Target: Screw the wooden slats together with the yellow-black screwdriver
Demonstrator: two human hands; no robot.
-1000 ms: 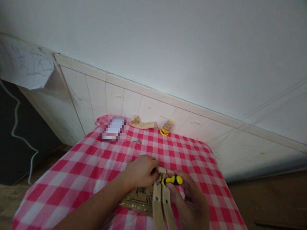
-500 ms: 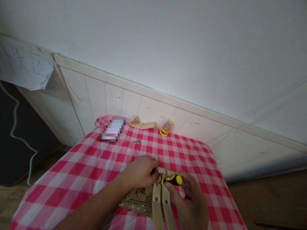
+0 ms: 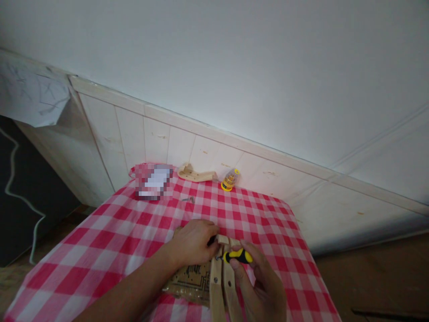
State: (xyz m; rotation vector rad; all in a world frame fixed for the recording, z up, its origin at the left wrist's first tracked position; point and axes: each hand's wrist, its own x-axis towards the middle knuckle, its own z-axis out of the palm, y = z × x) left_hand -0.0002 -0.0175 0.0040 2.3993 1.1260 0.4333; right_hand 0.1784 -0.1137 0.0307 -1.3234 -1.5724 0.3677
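Observation:
A yellow and black screwdriver (image 3: 238, 256) is gripped by my right hand (image 3: 263, 281), its handle between thumb and fingers. Its tip points left at a screw near the upper end of a pale wooden piece (image 3: 217, 286). That piece has a second dark screw lower down, and a matching wooden piece (image 3: 232, 288) with a hole lies alongside on the right. My left hand (image 3: 197, 241) is closed at the top end of the wood, its fingertips partly hidden. Under them lies a brown printed packet (image 3: 189, 282) with a shiny covering.
A red and white checked cloth (image 3: 110, 241) covers the table. Toward the wall lie a blurred-out phone-like object (image 3: 154, 182), a curved wooden piece (image 3: 196, 173), a yellow clear-topped bit holder (image 3: 230, 180) and several small metal screws (image 3: 188, 199).
The whole view has shifted slightly, so everything appears a little further left. Both hands keep their places at the wood, and the screwdriver handle is turned a little.

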